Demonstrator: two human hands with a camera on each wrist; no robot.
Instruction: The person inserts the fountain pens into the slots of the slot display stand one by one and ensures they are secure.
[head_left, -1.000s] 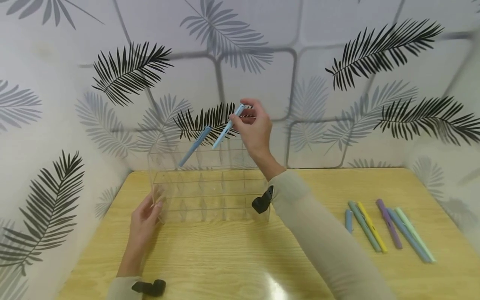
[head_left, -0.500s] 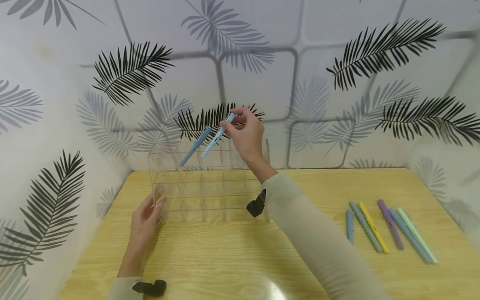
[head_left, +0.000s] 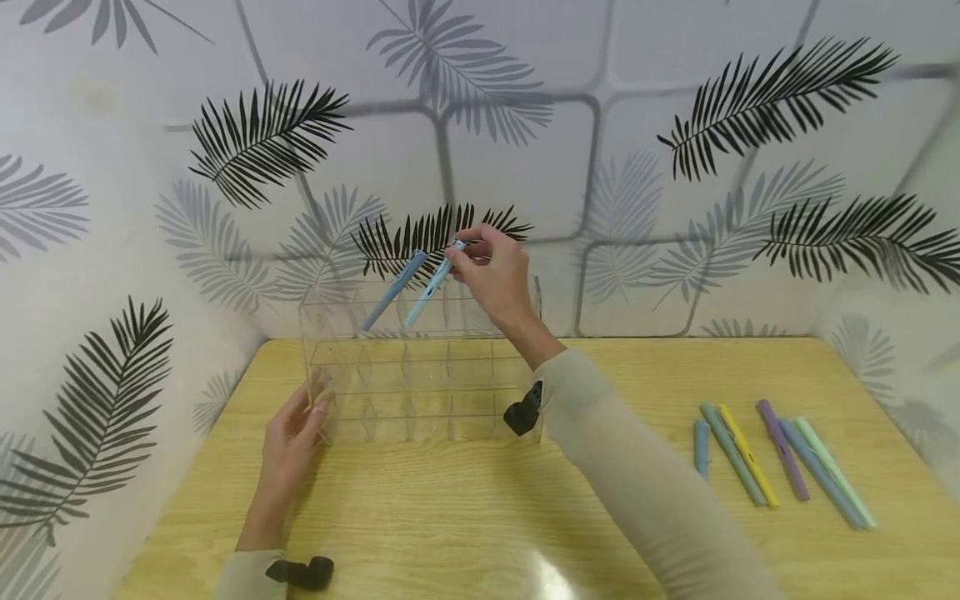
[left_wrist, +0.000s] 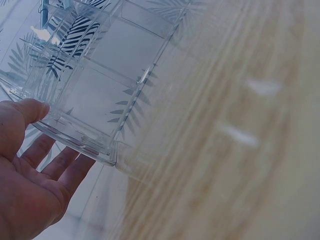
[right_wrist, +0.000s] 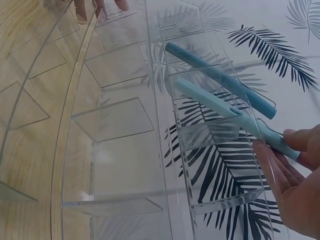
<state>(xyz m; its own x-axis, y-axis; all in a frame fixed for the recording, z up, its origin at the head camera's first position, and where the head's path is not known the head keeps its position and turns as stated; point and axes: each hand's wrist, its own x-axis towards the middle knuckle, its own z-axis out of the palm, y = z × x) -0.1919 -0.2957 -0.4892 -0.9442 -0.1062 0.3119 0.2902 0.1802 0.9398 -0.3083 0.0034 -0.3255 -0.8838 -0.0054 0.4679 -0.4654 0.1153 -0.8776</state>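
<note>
In the head view a clear acrylic organizer [head_left: 420, 391] with stepped rows of compartments stands on the table. My left hand [head_left: 288, 437] grips its left side; the left wrist view shows the thumb [left_wrist: 35, 109] in front and the fingers on the other side. My right hand [head_left: 497, 275] pinches a light blue pen [head_left: 426, 296] near its capped upper end. That pen slants, its lower end down within the rear top row. A darker blue pen [right_wrist: 220, 76] leans beside it in the same row, with its clip end sticking out.
On the right of the table lie several pens: a short-looking blue one [head_left: 701, 446], a green [head_left: 733, 454], a yellow [head_left: 748, 454], a purple [head_left: 782, 448], another blue [head_left: 821, 473] and a mint one [head_left: 834, 471]. A leaf-patterned wall covering [head_left: 517, 50] rises behind the organizer.
My right hand has moved left and down, bringing the light blue pen from above the organizer into its rear row beside the darker blue pen. The left hand has stayed on the organizer's side.
</note>
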